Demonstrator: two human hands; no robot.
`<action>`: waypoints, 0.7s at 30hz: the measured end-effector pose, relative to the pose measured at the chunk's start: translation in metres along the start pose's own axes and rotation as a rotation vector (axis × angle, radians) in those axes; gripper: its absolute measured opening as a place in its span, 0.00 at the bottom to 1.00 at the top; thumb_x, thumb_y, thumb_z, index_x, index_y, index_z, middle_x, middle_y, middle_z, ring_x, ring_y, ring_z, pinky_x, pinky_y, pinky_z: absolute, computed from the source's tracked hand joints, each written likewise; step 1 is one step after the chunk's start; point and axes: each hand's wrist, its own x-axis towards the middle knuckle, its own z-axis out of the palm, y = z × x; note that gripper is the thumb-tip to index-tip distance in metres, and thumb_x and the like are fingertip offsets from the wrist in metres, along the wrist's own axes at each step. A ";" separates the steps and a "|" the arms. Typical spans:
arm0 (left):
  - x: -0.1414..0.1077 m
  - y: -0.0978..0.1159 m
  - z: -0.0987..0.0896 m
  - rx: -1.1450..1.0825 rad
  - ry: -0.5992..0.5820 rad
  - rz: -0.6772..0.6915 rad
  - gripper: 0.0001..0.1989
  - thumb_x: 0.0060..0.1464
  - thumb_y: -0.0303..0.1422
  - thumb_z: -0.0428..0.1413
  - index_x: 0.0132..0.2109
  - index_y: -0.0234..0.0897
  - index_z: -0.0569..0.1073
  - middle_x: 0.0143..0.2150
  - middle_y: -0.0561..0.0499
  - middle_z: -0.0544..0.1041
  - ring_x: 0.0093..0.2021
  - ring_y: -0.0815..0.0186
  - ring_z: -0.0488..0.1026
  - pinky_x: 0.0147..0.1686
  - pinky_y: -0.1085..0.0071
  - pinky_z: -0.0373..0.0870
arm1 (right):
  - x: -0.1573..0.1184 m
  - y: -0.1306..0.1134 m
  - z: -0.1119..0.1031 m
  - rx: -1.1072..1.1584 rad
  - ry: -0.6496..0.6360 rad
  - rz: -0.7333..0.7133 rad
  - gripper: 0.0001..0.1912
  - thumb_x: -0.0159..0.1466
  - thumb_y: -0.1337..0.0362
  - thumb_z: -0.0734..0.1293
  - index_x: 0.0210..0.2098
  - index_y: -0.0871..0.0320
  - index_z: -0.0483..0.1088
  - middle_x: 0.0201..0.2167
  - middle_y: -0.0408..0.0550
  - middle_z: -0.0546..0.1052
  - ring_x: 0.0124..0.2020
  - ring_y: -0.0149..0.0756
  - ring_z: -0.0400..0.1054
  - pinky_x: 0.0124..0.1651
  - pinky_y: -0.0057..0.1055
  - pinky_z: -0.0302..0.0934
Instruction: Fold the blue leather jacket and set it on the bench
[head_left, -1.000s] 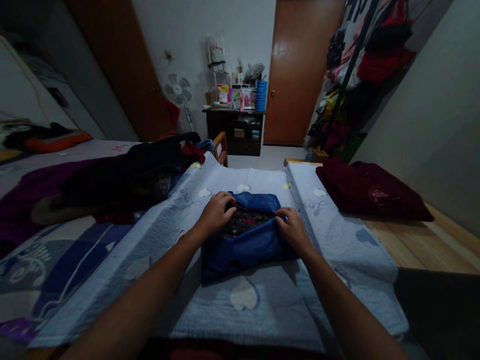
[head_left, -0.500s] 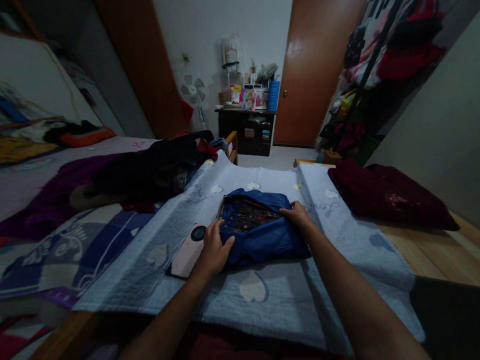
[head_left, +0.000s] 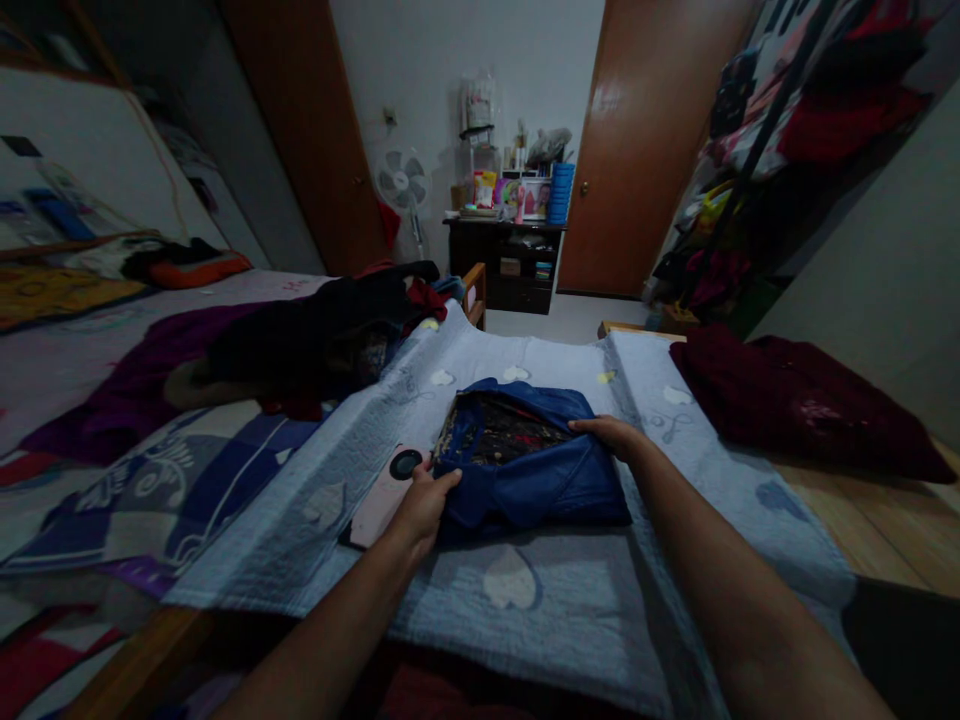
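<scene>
A folded blue jacket point(head_left: 540, 490), leather-like, lies before me with a dark patterned lining showing through its opening. At its left edge my left hand point(head_left: 424, 508) is closed, thumb on top and the fingers partly hidden beside the cloth. My right hand point(head_left: 615, 437) pinches the upper right side of the jacket, with its fingertips at the edge of the opening. Just left of the jacket, close to my left hand, is a pale pink phone point(head_left: 373, 508) with a round black camera ring, lying face down.
A light blue quilted cover point(head_left: 510, 580) with heart shapes lies under the jacket. To the right, a folded maroon garment point(head_left: 810, 405) rests on a wooden surface point(head_left: 847, 500). Dark clothes point(head_left: 300, 330) are heaped at left. Behind stand a fan point(head_left: 405, 180) and a black cabinet point(head_left: 510, 265).
My left hand has shifted from lying over the jacket's left corner to gripping its left edge. My right hand stays at the right side. The whole view has swung slightly left.
</scene>
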 end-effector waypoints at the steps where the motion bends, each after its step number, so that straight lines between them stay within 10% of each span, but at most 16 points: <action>1: 0.000 0.003 0.002 -0.038 -0.016 -0.019 0.24 0.51 0.22 0.59 0.55 0.37 0.65 0.47 0.44 0.79 0.45 0.63 0.78 0.49 0.66 0.74 | -0.001 0.000 0.000 0.016 -0.005 -0.011 0.18 0.50 0.63 0.77 0.37 0.63 0.72 0.30 0.54 0.80 0.30 0.42 0.76 0.35 0.37 0.72; 10: 0.000 0.021 0.009 -0.167 -0.165 -0.391 0.12 0.50 0.24 0.60 0.44 0.32 0.75 0.35 0.44 0.82 0.37 0.58 0.81 0.42 0.62 0.78 | -0.006 0.004 0.004 0.146 -0.010 -0.083 0.16 0.52 0.66 0.75 0.38 0.64 0.72 0.30 0.53 0.80 0.28 0.39 0.75 0.35 0.35 0.73; 21: 0.003 0.011 0.008 0.293 -0.168 0.041 0.18 0.45 0.28 0.63 0.47 0.37 0.76 0.40 0.46 0.82 0.43 0.56 0.79 0.45 0.63 0.75 | -0.004 0.006 0.004 0.166 0.004 -0.032 0.14 0.56 0.66 0.73 0.39 0.63 0.70 0.28 0.52 0.80 0.26 0.39 0.75 0.33 0.37 0.73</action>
